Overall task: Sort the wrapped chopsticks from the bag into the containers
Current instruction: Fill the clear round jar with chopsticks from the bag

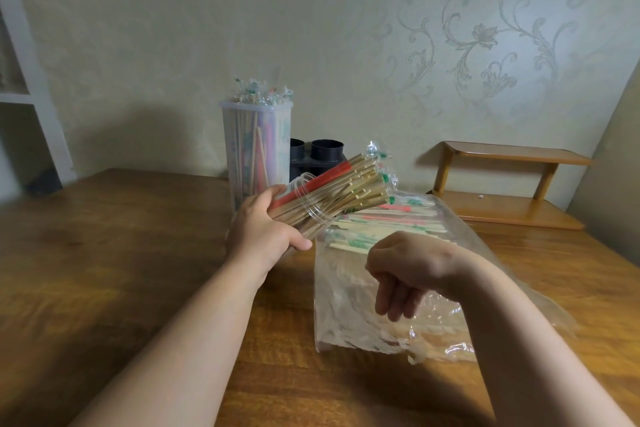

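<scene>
My left hand [265, 230] grips a clear plastic container [311, 199], tilted so its mouth points up and to the right, packed with wrapped chopsticks [349, 191]. A clear plastic bag [349, 302] lies on the wooden table [104, 270] to the right, with more wrapped chopsticks [391, 229] inside its far end. My right hand [405, 274] hangs above the bag with its fingers loosely curled downward, holding nothing. A tall translucent container [256, 146] full of wrapped chopsticks stands upright at the back of the table.
A black holder with two round cups [320, 154] stands behind the tilted container against the wall. A small wooden two-tier shelf [509, 184] sits at the table's back right. A white shelving unit [31, 90] rises at the left edge.
</scene>
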Demonstrator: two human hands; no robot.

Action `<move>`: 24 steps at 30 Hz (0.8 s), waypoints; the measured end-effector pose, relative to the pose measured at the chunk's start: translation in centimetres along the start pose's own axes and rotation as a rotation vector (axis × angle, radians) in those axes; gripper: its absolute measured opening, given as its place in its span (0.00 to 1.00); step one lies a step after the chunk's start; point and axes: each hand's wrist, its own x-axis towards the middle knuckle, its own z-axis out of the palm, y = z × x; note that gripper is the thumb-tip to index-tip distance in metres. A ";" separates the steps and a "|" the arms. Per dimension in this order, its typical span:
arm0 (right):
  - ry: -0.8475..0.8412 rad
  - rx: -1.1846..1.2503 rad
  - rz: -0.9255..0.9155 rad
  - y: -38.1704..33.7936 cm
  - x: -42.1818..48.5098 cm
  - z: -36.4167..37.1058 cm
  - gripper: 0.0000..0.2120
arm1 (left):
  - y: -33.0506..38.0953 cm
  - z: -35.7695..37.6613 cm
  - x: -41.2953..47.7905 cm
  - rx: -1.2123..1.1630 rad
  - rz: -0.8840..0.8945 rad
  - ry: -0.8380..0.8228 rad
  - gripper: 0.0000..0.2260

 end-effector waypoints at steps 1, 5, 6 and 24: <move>-0.030 -0.015 0.013 0.0 0.0 0.1 0.09 | 0.0 0.0 0.0 0.003 0.002 -0.001 0.43; -0.099 -0.117 0.017 0.2 0.5 0.3 0.14 | 0.0 -0.1 -0.1 0.007 0.002 -0.008 0.43; -0.092 -0.137 0.001 0.3 0.6 0.5 0.14 | 0.0 -0.1 0.0 0.007 0.001 -0.009 0.43; 0.195 -0.576 0.100 -0.1 4.4 4.1 0.22 | 0.1 0.0 -0.1 0.016 0.017 0.000 0.43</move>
